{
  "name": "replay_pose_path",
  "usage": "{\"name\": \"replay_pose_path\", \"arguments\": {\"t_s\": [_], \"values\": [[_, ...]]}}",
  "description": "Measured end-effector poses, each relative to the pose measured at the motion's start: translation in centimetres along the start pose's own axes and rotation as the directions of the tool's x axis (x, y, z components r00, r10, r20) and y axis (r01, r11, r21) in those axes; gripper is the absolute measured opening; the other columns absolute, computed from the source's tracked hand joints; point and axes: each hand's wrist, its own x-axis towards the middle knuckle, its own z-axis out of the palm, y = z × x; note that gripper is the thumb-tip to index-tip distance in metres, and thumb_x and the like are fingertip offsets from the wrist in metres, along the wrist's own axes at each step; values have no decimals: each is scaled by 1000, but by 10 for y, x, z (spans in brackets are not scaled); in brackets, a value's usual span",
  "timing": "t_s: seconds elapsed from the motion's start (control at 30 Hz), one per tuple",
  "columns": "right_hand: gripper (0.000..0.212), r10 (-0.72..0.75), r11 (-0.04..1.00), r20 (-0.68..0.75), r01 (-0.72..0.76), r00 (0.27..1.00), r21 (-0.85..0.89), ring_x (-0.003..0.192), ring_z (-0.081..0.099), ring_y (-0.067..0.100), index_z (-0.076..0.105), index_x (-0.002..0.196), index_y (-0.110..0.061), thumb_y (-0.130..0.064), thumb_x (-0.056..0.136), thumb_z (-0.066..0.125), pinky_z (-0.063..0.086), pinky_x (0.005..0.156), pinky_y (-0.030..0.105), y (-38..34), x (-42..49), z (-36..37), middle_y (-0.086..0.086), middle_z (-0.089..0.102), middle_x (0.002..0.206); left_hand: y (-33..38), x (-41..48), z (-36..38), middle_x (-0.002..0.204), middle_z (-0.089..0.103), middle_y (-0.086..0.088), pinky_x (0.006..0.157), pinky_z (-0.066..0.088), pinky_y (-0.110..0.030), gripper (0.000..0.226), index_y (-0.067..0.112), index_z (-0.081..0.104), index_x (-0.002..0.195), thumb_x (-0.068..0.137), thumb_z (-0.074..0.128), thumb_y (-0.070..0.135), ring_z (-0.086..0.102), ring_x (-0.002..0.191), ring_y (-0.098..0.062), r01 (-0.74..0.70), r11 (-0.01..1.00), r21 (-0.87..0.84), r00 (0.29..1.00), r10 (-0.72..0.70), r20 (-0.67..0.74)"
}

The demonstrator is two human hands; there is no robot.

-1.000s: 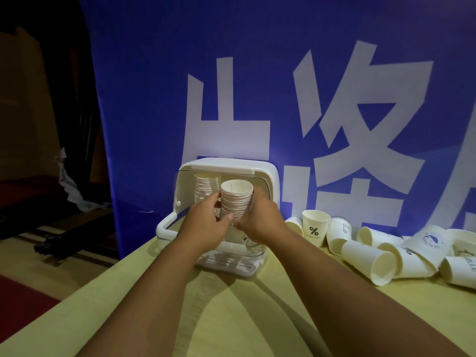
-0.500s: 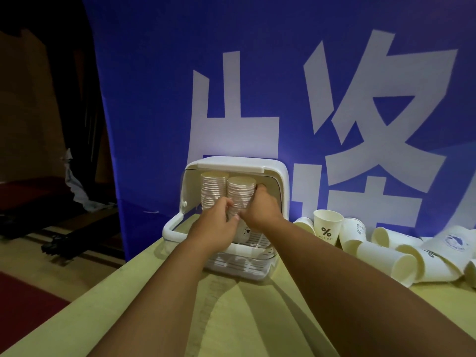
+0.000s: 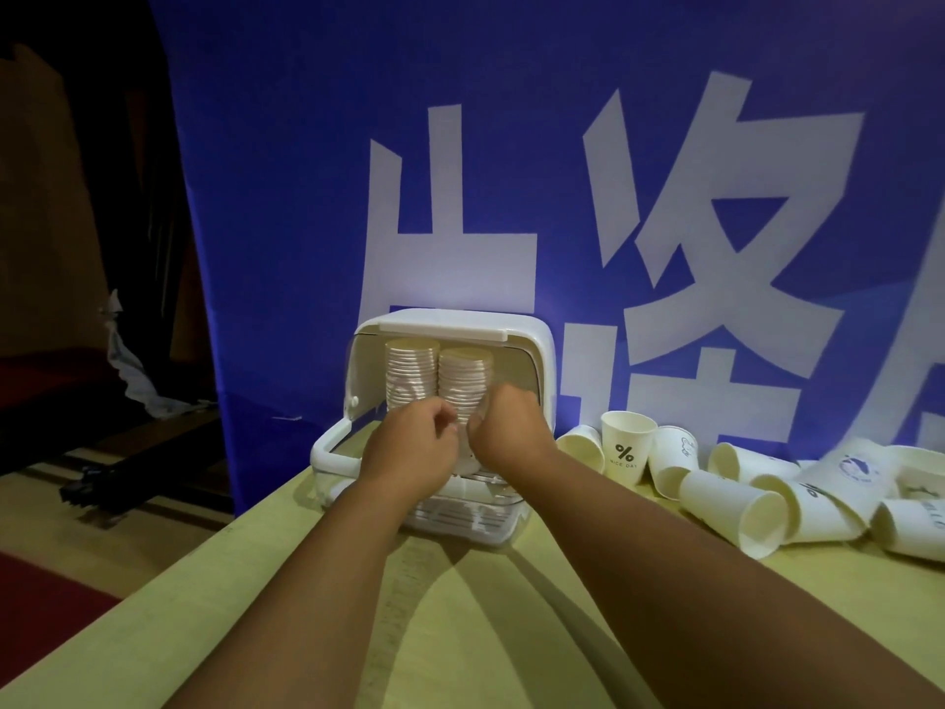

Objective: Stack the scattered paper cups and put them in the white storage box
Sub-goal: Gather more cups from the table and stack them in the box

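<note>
The white storage box [image 3: 543, 360] stands open on the table, its front flap [image 3: 327, 450] folded down. Inside it two tall stacks of paper cups stand side by side: the left stack [image 3: 411, 371] and the right stack [image 3: 466, 376]. My left hand [image 3: 411, 445] and my right hand [image 3: 509, 427] reach into the opening and close around the lower part of the right stack, hiding its base. To the right of the box lie several loose cups, one upright with a % mark [image 3: 626, 447], the others on their sides [image 3: 731, 514].
The yellowish table [image 3: 460, 631] has its left edge running diagonally past the box. A blue banner with large white characters [image 3: 307, 197] hangs right behind the box and cups. Dark floor, a red carpet and a black stand [image 3: 117, 478] lie to the left, below the table.
The stack I held in front of the box a second ago now stands inside it, to the right of the first stack. Both hands have slid down to its lower part.
</note>
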Motion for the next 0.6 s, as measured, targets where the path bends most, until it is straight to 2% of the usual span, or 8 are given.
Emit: {"name": "replay_pose_path", "arguments": {"t_s": [0.07,0.17,0.3,0.4,0.53,0.6], "values": [[15,3,999,-48,0,999,51,69,56,10,67,108,-15,-21,94,65,43,58,18,3,-13,-11,-3,60,85,7,-8,0,86,68,16,74,60,-40,7,36,66,93,95,63,31,65,80,-9,-11,999,33,1000,12,-28],[8,-5,999,-92,9,996,50,68,61,10,67,94,-22,-28,95,63,54,64,25,13,-38,-30,-7,63,78,24,-21,-1,79,66,13,69,60,-39,11,34,65,83,93,63,30,64,75,-12,-38,995,94,998,42,-40],[8,20,999,-143,-14,989,40,69,62,10,67,94,-26,-32,96,61,57,69,27,35,-71,-58,-8,66,81,54,-41,0,75,64,13,59,50,-30,16,33,62,77,93,62,33,60,71,-10,-84,986,146,996,88,-20],[7,49,998,-177,-43,983,38,66,60,9,65,87,-29,-31,94,64,51,62,22,58,-96,-84,-13,63,76,81,-57,7,73,63,12,57,45,-26,17,31,63,75,92,61,33,58,69,-11,-121,980,156,992,123,-3],[9,113,993,-225,-115,968,6,64,59,7,66,84,-29,-31,92,64,52,59,23,93,-125,-122,-12,64,74,120,-78,27,75,64,9,61,50,-29,15,29,64,79,91,59,34,60,70,-15,-158,978,135,987,152,52],[11,139,988,-244,-150,960,-26,62,57,4,64,80,-29,-28,91,63,41,51,20,112,-137,-138,-11,64,71,136,-87,44,75,64,8,59,46,-28,16,27,63,77,91,58,34,60,71,-17,-179,975,129,982,169,84]]}}
